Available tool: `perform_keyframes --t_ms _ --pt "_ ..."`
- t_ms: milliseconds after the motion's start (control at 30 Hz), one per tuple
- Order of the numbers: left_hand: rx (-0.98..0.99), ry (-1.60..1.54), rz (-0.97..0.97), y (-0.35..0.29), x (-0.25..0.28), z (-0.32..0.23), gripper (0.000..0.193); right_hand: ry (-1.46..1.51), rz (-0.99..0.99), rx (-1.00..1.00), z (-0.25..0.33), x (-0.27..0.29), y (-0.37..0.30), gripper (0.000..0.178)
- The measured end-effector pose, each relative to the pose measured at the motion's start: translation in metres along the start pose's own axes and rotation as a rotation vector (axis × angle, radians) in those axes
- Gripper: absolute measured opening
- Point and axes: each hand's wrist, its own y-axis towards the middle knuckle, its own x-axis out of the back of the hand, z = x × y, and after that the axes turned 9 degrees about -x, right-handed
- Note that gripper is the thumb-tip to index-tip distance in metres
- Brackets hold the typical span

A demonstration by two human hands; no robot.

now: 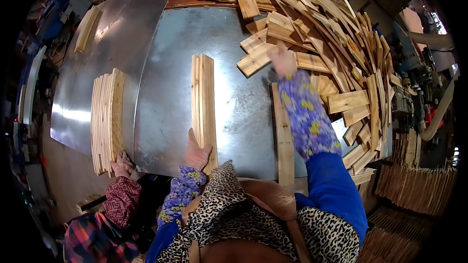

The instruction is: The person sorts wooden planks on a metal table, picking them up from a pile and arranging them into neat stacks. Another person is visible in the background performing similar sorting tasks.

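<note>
Board bundle midway on table, single board to its right, plank heap back right, board stack left

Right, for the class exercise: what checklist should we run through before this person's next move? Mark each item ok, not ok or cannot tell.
1. Left hand touching the middle stack of boards: ok, at its near end.
2. Right hand firmly gripping a board: cannot tell; it is blurred at the loose pile.
3. Loose pile neatly aligned: not ok; boards lie at many angles.
4. Co-worker's hand clear of both hands: ok, it is at the left stack.
5. Middle and left stacks apart: ok, bare metal table shows between them.
</note>
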Motion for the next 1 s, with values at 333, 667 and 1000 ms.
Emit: perform_keyframes --t_ms 333,667,1000 --pt "0.260 -0.623 0.138 0.010 0.038 -0.016 0.102 -0.427 -0.111 -0.151 -0.209 -0.031 -0.299 0.078" --pt "0.391 -1.512 0.489 0.043 0.026 -0.046 0.076 0.784 0.366 -0.438 -0.044 -0.093 -0.184 0.034" --pt "0.306 -1.024 0.118 0.047 0.044 -0.054 0.078 -0.158 0.085 -0.151 -0.036 -0.029 -0.023 0.069"
